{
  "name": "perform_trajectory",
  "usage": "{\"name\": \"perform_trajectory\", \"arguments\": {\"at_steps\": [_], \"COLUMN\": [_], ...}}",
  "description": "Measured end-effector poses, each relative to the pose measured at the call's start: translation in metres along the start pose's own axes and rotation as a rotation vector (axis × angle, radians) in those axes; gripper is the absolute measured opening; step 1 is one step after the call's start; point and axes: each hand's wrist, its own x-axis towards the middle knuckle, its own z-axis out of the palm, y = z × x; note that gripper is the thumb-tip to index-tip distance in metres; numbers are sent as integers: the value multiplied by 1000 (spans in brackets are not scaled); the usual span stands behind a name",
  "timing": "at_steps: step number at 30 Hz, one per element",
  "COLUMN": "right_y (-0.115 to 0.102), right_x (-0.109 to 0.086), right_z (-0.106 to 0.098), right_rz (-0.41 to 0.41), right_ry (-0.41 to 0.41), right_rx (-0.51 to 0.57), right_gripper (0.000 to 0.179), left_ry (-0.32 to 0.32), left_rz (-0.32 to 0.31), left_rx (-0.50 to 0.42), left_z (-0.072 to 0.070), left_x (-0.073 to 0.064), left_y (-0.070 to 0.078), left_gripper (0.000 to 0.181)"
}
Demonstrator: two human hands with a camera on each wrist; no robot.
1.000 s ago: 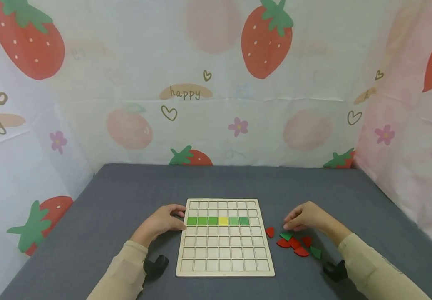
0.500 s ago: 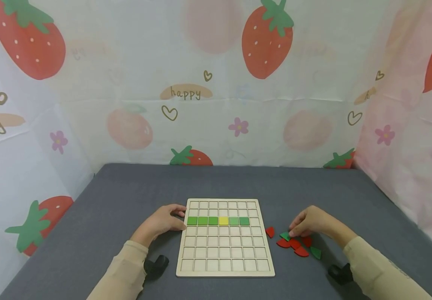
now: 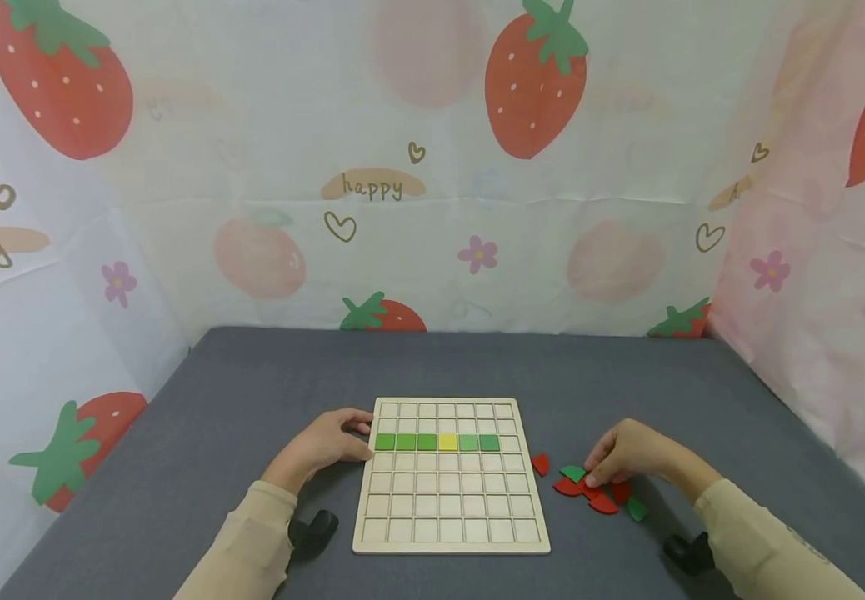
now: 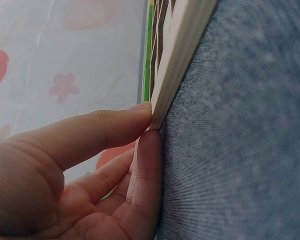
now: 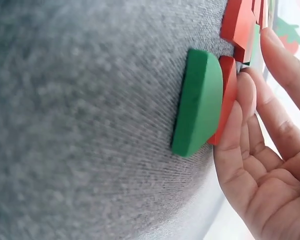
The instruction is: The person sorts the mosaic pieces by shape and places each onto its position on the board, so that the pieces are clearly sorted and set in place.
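In the head view my left hand [image 3: 329, 437] rests at the left edge of a pale wooden grid board [image 3: 447, 547]. The left wrist view has the thumb [image 4: 107, 127] touching the board's side, other fingers loosely bent beside it. My right hand [image 3: 637, 452] reaches over a loose pile of red and green pieces, fingertips down at a red piece [image 3: 591, 491]. In the right wrist view its fingertips are apart, with nothing seen held. A green piece [image 5: 200, 102] and a red piece [image 5: 229, 80] lie beside the fingers. Part of the pile is hidden under the hand.
Several green squares [image 3: 406, 442] and one yellow square [image 3: 447, 442] form a row on the board. A lone red piece [image 3: 541, 464] lies by its right edge. Behind the grey table [image 3: 297, 367] hangs a strawberry-print cloth [image 3: 537, 267].
My right hand has moved toward me and slightly right, from above the far green piece to the red ones. A red and a green piece shifted slightly right. The left hand is still.
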Motion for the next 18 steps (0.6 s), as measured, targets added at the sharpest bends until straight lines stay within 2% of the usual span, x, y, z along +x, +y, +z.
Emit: {"name": "perform_trajectory", "arguments": {"at_steps": [11,18], "right_y": [-4,-6], "right_x": [-2,-3], "right_z": [6,9], "right_rz": [-37,-31], "right_ry": [55,82], "right_rx": [-60,-77], "right_gripper": [22,18], "left_ry": [-6,-10], "left_rz": [-1,-7], "left_rx": [-5,-6], "left_z": [-1,-2], "left_x": [-1,-1], "left_y": [0,0], "left_gripper": [63,63]}}
